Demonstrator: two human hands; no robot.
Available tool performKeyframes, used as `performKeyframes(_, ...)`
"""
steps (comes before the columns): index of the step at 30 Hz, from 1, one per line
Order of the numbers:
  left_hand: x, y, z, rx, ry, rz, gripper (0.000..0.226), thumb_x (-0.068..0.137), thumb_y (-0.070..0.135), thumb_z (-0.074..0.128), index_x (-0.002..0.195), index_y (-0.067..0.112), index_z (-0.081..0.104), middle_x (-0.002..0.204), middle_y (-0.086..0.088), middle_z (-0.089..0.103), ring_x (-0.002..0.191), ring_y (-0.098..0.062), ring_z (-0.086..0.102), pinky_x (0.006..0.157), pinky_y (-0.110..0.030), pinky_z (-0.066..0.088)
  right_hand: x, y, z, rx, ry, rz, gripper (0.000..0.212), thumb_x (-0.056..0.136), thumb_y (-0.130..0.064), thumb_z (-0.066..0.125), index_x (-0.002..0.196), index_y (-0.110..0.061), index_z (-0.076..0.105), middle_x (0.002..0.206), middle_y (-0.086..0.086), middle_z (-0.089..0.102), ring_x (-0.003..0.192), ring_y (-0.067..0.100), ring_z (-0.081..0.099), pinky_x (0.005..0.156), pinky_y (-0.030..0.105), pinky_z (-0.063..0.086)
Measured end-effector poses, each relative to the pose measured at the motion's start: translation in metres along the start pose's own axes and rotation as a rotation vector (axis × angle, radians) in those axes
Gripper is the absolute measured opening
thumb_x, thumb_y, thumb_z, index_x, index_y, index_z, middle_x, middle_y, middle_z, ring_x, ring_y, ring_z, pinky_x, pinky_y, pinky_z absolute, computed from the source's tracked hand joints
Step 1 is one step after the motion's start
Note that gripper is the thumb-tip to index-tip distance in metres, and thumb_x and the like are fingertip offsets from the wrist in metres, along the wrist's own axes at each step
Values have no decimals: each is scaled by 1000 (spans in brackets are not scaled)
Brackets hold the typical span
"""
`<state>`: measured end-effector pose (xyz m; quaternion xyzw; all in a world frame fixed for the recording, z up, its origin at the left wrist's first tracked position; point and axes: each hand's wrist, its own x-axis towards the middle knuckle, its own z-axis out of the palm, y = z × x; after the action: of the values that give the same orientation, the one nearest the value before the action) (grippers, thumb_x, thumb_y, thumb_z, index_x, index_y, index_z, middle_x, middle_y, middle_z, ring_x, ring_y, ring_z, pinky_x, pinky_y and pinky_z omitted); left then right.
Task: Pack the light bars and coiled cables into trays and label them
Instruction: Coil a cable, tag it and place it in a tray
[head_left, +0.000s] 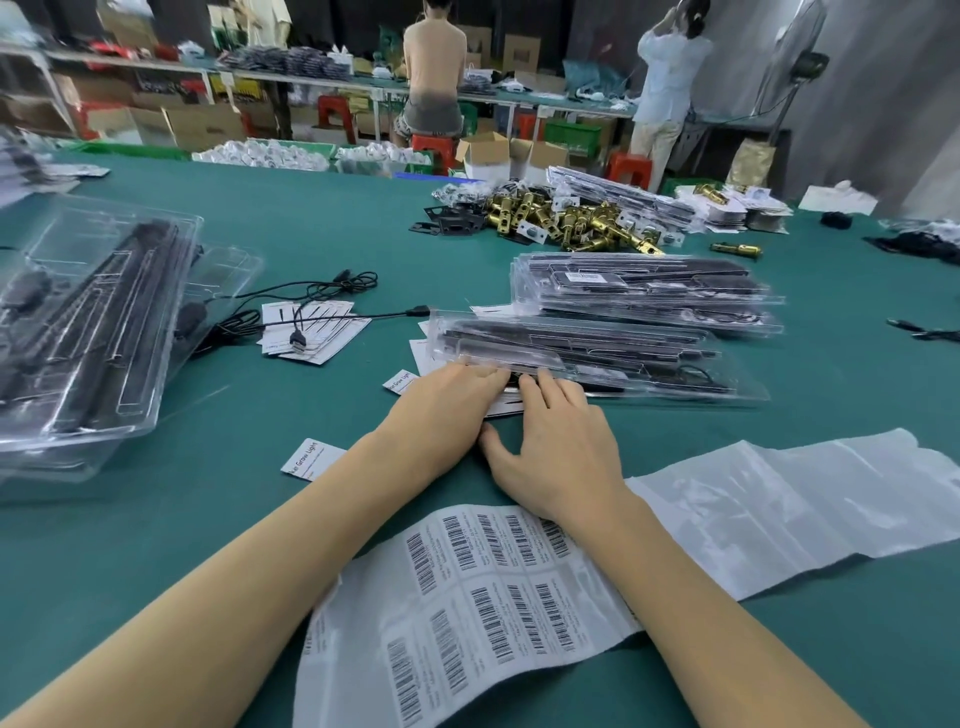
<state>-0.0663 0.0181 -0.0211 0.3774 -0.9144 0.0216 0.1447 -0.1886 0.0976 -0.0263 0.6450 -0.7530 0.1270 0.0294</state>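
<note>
Two bare hands meet at the near end of a clear packed tray (597, 358) in the middle of the green tabletop (311, 218). The left hand (447, 402) lies flat, its straight fingers pressing on the tray's near corner, holding nothing. The right hand (556, 447) rests beside it with relaxed, spread fingers touching the tray edge and the thumb down on the cloth; its grip is likewise loose and encloses nothing. Black light bars and a coiled cable show through the tray's clear plastic. White cards (402, 382) printed "Grow Light" poke out from under the tray's left end, and another such card (311, 457) lies near the left forearm.

Just behind this tray stands a stack of packed trays (649, 291). On the far left sits a pile of open clear trays (88, 332) holding dark bars. Between the two groups a loose black cable (311, 296) trails over a few white cards. Under the forearms lies a sheet of barcode labels (467, 597), with a stripped white backing strip (805, 499) running off to the right. Brass door latches (571, 218) are heaped farther back.
</note>
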Motion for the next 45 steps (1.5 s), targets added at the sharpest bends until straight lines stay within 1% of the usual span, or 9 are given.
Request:
performKeyframes(7, 0, -5, -1, -82, 25, 36, 36, 96, 3, 45, 130, 7, 56, 128, -7, 63, 117, -28, 55, 96, -39, 43, 0, -3, 0, 4, 16, 3, 75, 91, -62, 39, 149, -15, 36, 159, 2, 34, 146, 20, 26, 115, 36, 28)
performKeyframes(13, -4, -2, -4, -223, 106, -29, 16, 100, 10, 47, 87, 6, 53, 89, -12, 65, 87, -33, 57, 72, -28, 31, 0, -1, 0, -5, 18, -12, 74, 91, -61, 39, 147, -15, 38, 158, 2, 35, 145, 20, 27, 114, 36, 29)
performKeyframes(17, -6, 1, 0, -166, 189, -111, 24, 103, 27, 46, 108, 13, 64, 108, -1, 68, 105, -25, 58, 93, -28, 35, 1, 1, 1, 1, 21, -15, 75, 91, -63, 37, 149, -16, 36, 159, 1, 33, 146, 18, 26, 114, 36, 28)
performKeyframes(20, -10, -3, -3, -207, 313, -250, 26, 93, 42, 61, 97, 17, 68, 90, 0, 69, 92, -26, 60, 74, -34, 44, 2, 2, 2, -1, 15, -13, 77, 91, -65, 35, 150, -16, 35, 161, 1, 31, 147, 18, 24, 115, 36, 27)
performKeyframes(23, -11, -10, -7, -219, 345, -313, 33, 83, 50, 71, 88, 18, 69, 78, -1, 69, 75, -24, 53, 65, -30, 36, 2, 2, 3, -1, 17, -10, 78, 90, -66, 36, 150, -16, 35, 161, 3, 30, 147, 19, 25, 114, 37, 28)
performKeyframes(27, -10, -12, -7, -277, 385, -337, 46, 77, 50, 79, 107, 15, 77, 103, -3, 77, 96, -25, 65, 74, -15, 30, 2, 2, 3, -1, 20, -9, 79, 90, -65, 37, 151, -15, 35, 161, 3, 32, 147, 20, 25, 113, 37, 28)
performKeyframes(32, -7, -16, -3, -261, 299, -365, 50, 82, 51, 73, 92, 3, 74, 92, -13, 75, 98, -29, 63, 84, -33, 42, 2, 2, 4, -5, 25, -10, 78, 90, -65, 37, 149, -15, 37, 158, 2, 36, 144, 20, 28, 112, 37, 30)
performKeyframes(37, -14, -14, -4, -239, 247, -276, 33, 93, 41, 64, 116, 20, 74, 110, -8, 70, 116, -21, 55, 88, -31, 42, 3, 0, 5, -16, 12, -4, 80, 90, -64, 35, 152, -13, 33, 160, 4, 33, 147, 21, 25, 114, 38, 28)
performKeyframes(45, -21, -10, -3, -156, 186, -255, 28, 100, 35, 49, 121, 25, 63, 110, -5, 62, 101, -31, 59, 80, -36, 48, 2, -1, 3, -22, 19, -13, 78, 90, -64, 37, 150, -14, 35, 158, 3, 34, 145, 21, 27, 113, 37, 29)
